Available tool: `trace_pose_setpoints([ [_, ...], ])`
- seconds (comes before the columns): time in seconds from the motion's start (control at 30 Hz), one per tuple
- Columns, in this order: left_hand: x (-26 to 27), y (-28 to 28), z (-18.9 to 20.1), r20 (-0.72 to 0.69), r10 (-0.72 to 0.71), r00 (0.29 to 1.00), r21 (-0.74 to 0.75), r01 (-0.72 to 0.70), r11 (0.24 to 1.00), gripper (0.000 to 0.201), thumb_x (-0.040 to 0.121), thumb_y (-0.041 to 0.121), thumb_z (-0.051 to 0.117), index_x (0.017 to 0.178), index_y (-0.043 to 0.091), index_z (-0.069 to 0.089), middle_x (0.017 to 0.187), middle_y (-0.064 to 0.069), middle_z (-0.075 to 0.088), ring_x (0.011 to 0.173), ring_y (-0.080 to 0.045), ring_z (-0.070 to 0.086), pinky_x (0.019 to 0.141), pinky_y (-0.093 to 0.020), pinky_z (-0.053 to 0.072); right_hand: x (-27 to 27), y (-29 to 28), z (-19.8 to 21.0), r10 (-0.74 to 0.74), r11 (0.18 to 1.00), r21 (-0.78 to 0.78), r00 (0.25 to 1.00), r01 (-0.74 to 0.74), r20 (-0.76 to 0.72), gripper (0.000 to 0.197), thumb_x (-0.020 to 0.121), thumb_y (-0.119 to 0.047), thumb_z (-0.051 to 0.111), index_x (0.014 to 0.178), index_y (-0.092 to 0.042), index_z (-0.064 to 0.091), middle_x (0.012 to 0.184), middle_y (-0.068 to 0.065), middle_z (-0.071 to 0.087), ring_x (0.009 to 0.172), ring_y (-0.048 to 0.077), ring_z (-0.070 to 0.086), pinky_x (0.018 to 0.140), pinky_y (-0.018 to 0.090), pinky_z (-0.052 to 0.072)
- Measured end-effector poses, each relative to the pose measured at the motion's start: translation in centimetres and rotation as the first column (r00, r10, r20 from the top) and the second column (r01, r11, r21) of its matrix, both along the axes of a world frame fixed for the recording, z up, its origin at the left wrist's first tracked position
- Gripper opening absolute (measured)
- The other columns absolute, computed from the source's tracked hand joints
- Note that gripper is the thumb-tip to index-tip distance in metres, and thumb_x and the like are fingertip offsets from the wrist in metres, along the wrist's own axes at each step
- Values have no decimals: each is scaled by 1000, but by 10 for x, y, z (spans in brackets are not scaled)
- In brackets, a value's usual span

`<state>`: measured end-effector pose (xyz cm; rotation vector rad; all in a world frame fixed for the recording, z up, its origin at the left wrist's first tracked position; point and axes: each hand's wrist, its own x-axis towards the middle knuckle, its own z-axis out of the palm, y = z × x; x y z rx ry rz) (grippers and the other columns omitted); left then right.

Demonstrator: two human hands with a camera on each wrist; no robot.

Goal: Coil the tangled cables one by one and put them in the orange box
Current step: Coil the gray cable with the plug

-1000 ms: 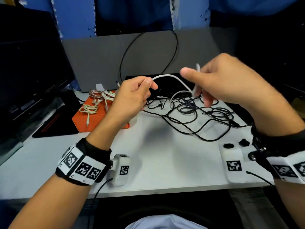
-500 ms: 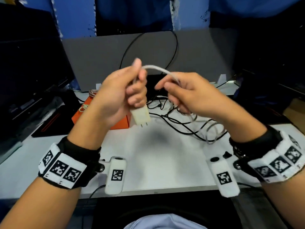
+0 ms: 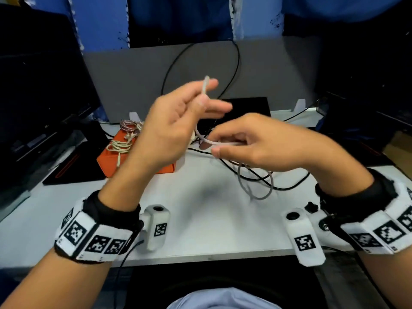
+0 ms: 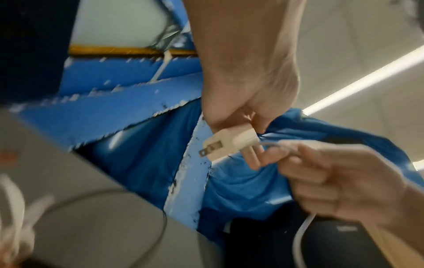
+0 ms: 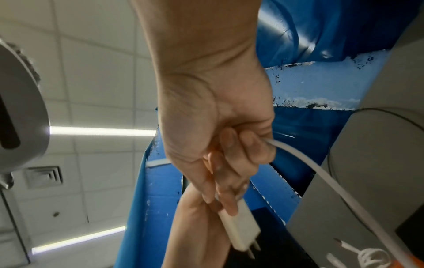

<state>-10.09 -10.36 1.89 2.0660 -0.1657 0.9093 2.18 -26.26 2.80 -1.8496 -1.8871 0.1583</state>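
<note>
Centre frame, left hand (image 3: 171,130) and right hand (image 3: 256,148) each pinch the white cable (image 3: 254,188), hiding part of the orange box (image 3: 111,161) and black cables (image 3: 287,186) on the counter (image 3: 211,219).

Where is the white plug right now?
The white plug hangs under the left hand, held in its curled fingers above the table, beside the right hand; the head view mostly hides it.

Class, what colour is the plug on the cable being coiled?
Cream-white with metal prongs; the plug shows best in the left wrist view, held in the left hand.
</note>
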Motion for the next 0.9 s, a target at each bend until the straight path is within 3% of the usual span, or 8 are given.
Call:
trace_pose_setpoints([
  [0.1,-3,-3,1,-144,-23,989,167,47,985,29,108,15,43,122,3,65,95,-2,76,88,-19,75,82,-33,58,0,-7,10,9,977,207,972,41,-236,16,98,-24,70,91,-9,71,66,4,60,60,9,48,59,30,40],
  [0.2,-6,-2,4,-241,-196,951,-72,184,980,32,109,15,39,113,-4,65,70,-9,70,60,-25,63,65,-30,51,6,-6,13,-13,901,404,943,156,-334,26,93,-32,76,98,-11,61,68,9,64,61,30,57,60,45,43],
  [0.27,-8,-1,5,-216,-262,940,-184,225,957,33,108,17,37,107,4,68,60,-6,62,54,-20,54,61,-25,45,9,-4,11,-85,889,409,953,205,-292,26,98,-38,69,111,-19,57,64,4,56,61,29,51,62,47,38],
  [0.4,-5,-1,3,-132,-350,928,-307,297,904,33,107,15,36,101,7,67,61,1,62,59,-17,61,70,-27,51,10,0,5,-126,936,309,981,167,-148,25,110,-40,44,111,-25,64,86,-10,68,78,5,61,75,36,51],
  [0.5,-1,-8,0,-50,-417,908,-428,358,830,30,107,13,34,100,6,62,64,5,62,55,-10,59,76,-28,54,13,1,8,-70,937,310,956,161,-285,33,109,-39,42,85,-25,59,63,-14,50,54,3,42,52,17,34],
  [0.7,-4,-16,2,-32,-564,825,-535,463,707,41,107,21,31,108,4,68,53,6,53,44,-6,48,75,-27,51,13,4,6,-71,900,388,944,200,-322,44,108,-36,46,74,-11,53,52,-16,40,47,3,37,50,13,28],
  [0.8,-10,-9,7,-82,-565,821,-501,456,735,42,105,26,35,109,3,70,47,9,50,48,-10,57,80,-29,53,7,4,6,-39,891,418,949,175,-313,44,110,-34,46,80,-3,56,56,-16,41,49,3,39,52,13,30],
  [0.9,-14,-7,10,-61,-588,807,-492,488,721,38,104,25,36,96,10,70,49,10,54,52,-10,62,84,-29,53,-2,5,6,-36,814,540,947,214,-320,36,110,-33,48,84,-13,63,56,-15,46,46,8,43,47,35,40],
])
